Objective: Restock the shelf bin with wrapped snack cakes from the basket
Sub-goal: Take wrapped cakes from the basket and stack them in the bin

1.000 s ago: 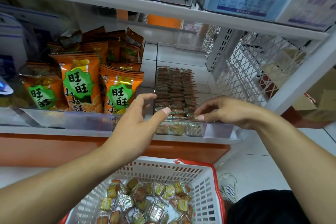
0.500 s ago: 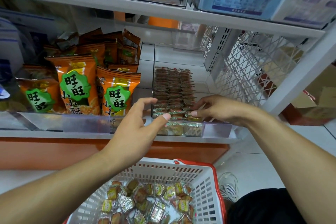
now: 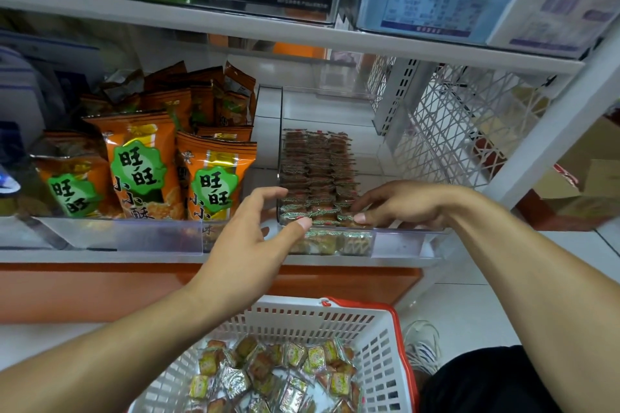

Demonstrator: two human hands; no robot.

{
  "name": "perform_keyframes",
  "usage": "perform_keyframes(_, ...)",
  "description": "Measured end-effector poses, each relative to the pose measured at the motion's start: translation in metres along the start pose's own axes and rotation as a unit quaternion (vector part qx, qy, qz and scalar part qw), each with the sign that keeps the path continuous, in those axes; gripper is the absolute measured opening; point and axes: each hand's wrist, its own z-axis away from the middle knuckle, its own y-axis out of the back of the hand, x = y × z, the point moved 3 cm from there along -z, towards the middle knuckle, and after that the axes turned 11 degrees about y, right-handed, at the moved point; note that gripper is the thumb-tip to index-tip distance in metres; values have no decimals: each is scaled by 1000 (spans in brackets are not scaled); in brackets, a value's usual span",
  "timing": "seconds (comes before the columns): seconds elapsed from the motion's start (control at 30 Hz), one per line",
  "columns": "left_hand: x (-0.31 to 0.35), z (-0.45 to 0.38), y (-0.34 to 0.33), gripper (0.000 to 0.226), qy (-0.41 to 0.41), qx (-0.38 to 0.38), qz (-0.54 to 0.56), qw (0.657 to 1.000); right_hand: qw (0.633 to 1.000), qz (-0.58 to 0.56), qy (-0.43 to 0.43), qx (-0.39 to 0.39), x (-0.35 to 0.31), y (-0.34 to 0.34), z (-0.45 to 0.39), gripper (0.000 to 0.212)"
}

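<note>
A clear shelf bin (image 3: 280, 147) holds rows of wrapped snack cakes (image 3: 318, 171) standing on edge, packed to its front. My left hand (image 3: 248, 245) is open in front of the bin, its thumb tip touching the front row at the left. My right hand (image 3: 402, 206) reaches in from the right, with thumb and fingertips resting on the front row; I see nothing gripped in it. Below, a white basket with a red rim (image 3: 335, 318) holds several loose wrapped snack cakes (image 3: 285, 369).
Orange snack bags (image 3: 214, 174) stand left of the bin behind a clear shelf lip (image 3: 127, 238). A white lattice panel (image 3: 453, 131) closes the shelf's right side. An upper shelf (image 3: 302, 33) with boxes hangs overhead. A shoe (image 3: 422, 345) and dark clothing show beside the basket.
My right hand has slid slightly left along the front row of cakes, toward my left thumb. The left hand has stayed in place.
</note>
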Motion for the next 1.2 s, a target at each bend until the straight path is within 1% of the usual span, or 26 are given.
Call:
perform_keyframes(0.1,-1,-1,0,54,-3,-1,0,1000,1000,-29,1,-4,0,-1,1,35)
perform_keyframes(0.17,-2,-1,0,54,-6,-1,-3,1000,1000,-19,8,10,-1,-3,0,35)
perform_keyframes(0.27,-3,-1,0,54,-8,-1,-5,1000,996,38,23,83,-1,-2,-3,38)
perform_keyframes(0.33,-3,-1,0,54,-10,0,-10,1000,989,15,33,142,0,0,-5,36)
perform_keyframes(0.37,-3,-2,0,55,-11,1,-11,1000,987,-2,40,158,-1,0,-5,34)
perform_keyframes(0.4,-3,-2,0,55,-12,1,-11,1000,986,-5,48,159,-2,1,-4,34)
perform_keyframes(0.43,-4,-2,0,55,-13,1,-11,1000,988,12,54,145,-4,1,-2,37)
perform_keyframes(0.5,-5,-2,-1,55,-14,-1,-12,1000,990,85,58,92,-6,0,2,44)
perform_keyframes(0.57,-6,-1,-3,56,-16,-2,-11,1000,990,104,54,77,-4,-2,3,42)
perform_keyframes(0.63,-6,-1,-4,57,-17,-1,-10,1000,991,83,55,93,-1,-3,1,35)
perform_keyframes(0.77,-7,-1,-7,55,-21,2,-17,1000,993,-13,39,108,4,-1,4,24)
perform_keyframes(0.83,-8,-1,-7,56,-21,6,-21,1000,992,-76,8,103,7,2,7,26)
perform_keyframes(0.9,-8,-2,-7,56,-21,9,-24,999,991,-99,-9,93,9,4,10,29)
perform_keyframes(1.07,-9,0,-11,55,-28,15,-27,999,987,-133,15,93,1,-8,7,24)
perform_keyframes(1.13,-9,1,-13,55,-32,14,-26,999,990,-102,22,97,-1,-12,6,23)
perform_keyframes(1.2,-10,1,-14,54,-36,12,-26,999,994,-22,29,98,-3,-14,6,19)
